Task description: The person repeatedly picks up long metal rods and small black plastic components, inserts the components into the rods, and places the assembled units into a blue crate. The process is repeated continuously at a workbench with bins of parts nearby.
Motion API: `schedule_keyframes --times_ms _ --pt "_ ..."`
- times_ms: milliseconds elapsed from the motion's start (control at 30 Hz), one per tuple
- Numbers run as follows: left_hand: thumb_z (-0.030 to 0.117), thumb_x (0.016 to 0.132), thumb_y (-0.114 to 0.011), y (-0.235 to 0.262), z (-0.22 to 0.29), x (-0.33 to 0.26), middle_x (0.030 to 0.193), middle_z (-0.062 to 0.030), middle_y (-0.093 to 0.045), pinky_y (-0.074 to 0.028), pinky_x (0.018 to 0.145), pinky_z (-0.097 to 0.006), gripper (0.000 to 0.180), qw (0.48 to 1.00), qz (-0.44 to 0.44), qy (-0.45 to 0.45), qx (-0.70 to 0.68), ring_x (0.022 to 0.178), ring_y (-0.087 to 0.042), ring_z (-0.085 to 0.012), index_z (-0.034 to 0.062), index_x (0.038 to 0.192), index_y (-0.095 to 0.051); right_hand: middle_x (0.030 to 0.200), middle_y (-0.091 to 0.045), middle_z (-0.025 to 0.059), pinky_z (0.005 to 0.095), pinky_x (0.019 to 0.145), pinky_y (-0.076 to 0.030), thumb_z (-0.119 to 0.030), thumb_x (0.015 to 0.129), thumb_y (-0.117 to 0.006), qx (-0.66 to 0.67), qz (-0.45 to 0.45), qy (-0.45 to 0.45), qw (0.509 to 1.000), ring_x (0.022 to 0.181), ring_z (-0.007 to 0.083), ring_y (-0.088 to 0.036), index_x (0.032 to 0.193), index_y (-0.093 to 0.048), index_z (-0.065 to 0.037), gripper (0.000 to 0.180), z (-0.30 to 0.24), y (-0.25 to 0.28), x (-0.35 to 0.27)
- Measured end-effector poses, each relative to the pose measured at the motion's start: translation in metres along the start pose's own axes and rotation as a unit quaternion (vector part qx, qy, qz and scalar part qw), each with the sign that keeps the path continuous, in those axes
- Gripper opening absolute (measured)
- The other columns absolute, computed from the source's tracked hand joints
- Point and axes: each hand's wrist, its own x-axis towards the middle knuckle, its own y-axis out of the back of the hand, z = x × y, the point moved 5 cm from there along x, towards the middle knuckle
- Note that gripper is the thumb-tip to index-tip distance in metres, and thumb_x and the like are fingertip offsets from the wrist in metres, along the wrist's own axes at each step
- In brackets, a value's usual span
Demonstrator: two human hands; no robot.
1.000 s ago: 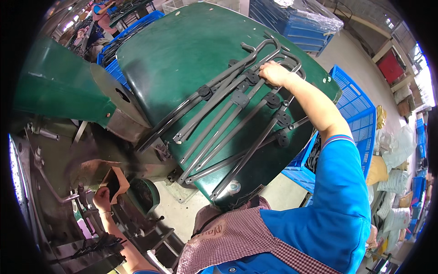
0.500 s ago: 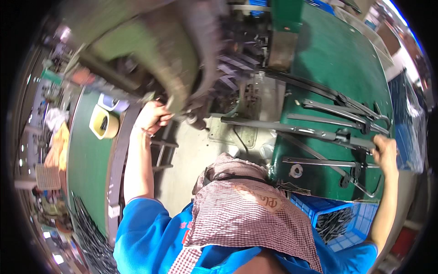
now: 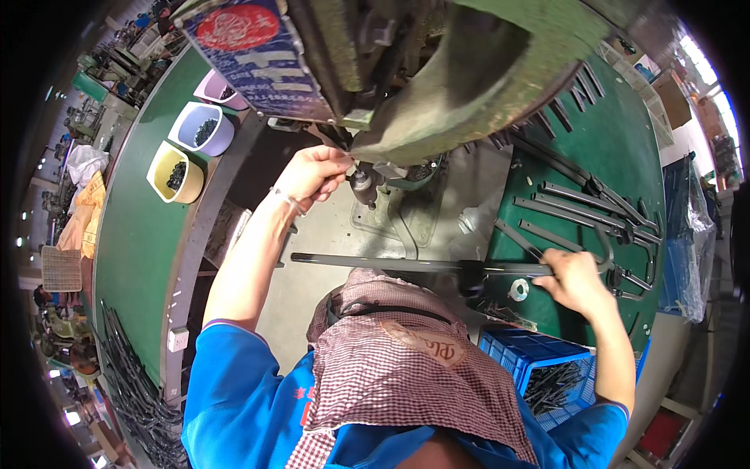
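My left hand [image 3: 312,173] is raised to the tool head [image 3: 364,184] of a big green press [image 3: 469,86]. Its fingertips are pinched on something small, too small to make out. My right hand [image 3: 576,280] grips one end of a long dark metal rod [image 3: 375,262], which lies level across my front and points left, below the tool head. The right hand is at the near edge of a round green table [image 3: 625,133], where several dark metal frame parts [image 3: 594,203] lie. A white washer [image 3: 518,290] sits just left of that hand.
A blue crate [image 3: 508,348] with dark rods stands below my right arm. On the green bench [image 3: 133,234] at left are a yellow tub [image 3: 176,172], a purple tub [image 3: 201,129] and a pink tub [image 3: 215,86]. Black frames [image 3: 133,375] are stacked at lower left.
My view has swung from the frame table to the press. The right hand left the stacked frames and now holds a rod drawn toward the press. The left hand rose to the tool head.
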Motion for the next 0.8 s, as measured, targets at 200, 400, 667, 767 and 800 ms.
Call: schedule_keyframes --times_ms 200,400,667,767,800 --pt "0.024 0.078 -0.086 0.020 -0.003 -0.081 0.066 -0.0035 -0.061 -0.048 0.058 -0.031 0.052 0.892 -0.043 -0.110 0.437 0.058 -0.057 -0.0133 0.0053 0.123 -0.068 0.076 -0.058 0.0105 0.0435 0.061 -0.050 -0.019 0.073 -0.079 0.008 0.234 0.099 0.967 0.071 0.0321 -0.063 0.087 -0.060 -0.007 0.027 -0.086 -0.027 0.080" --pt "0.033 0.081 -0.080 0.084 0.006 -0.070 0.086 -0.0176 -0.072 -0.055 0.072 -0.047 0.040 0.788 0.241 -0.200 0.530 0.084 -0.070 -0.0385 0.0146 0.115 -0.070 0.094 -0.068 0.0089 0.0435 0.073 -0.052 -0.023 0.087 -0.072 0.024 0.280 0.090 0.956 0.085 0.0324 -0.065 0.119 -0.066 -0.014 0.034 -0.149 -0.021 0.146" --pt "0.028 0.083 -0.079 0.095 0.034 -0.037 0.089 -0.0166 -0.072 -0.053 0.073 -0.040 0.042 0.785 0.234 -0.234 0.524 0.084 -0.070 -0.0342 0.0119 0.121 -0.068 0.105 -0.071 0.0136 0.0461 0.079 -0.054 -0.028 0.087 -0.074 -0.024 0.307 0.018 0.951 0.092 0.0373 -0.068 0.121 -0.071 -0.016 0.035 -0.141 -0.027 0.167" --pt "0.031 0.084 -0.078 0.092 0.034 -0.031 0.091 -0.0170 -0.072 -0.054 0.075 -0.043 0.043 0.776 0.220 -0.245 0.538 0.087 -0.070 -0.0360 0.0120 0.121 -0.069 0.108 -0.071 0.0141 0.0470 0.083 -0.053 -0.024 0.087 -0.074 0.015 0.286 0.006 0.958 0.099 0.0370 -0.067 0.124 -0.069 -0.016 0.038 -0.138 -0.029 0.166" --pt "0.031 0.084 -0.078 0.093 0.031 -0.027 0.091 -0.0172 -0.072 -0.054 0.075 -0.043 0.043 0.779 0.209 -0.235 0.542 0.088 -0.070 -0.0363 0.0116 0.121 -0.069 0.111 -0.070 0.0147 0.0471 0.085 -0.053 -0.024 0.088 -0.073 0.018 0.273 -0.004 0.962 0.102 0.0367 -0.067 0.125 -0.068 -0.016 0.038 -0.137 -0.033 0.167"
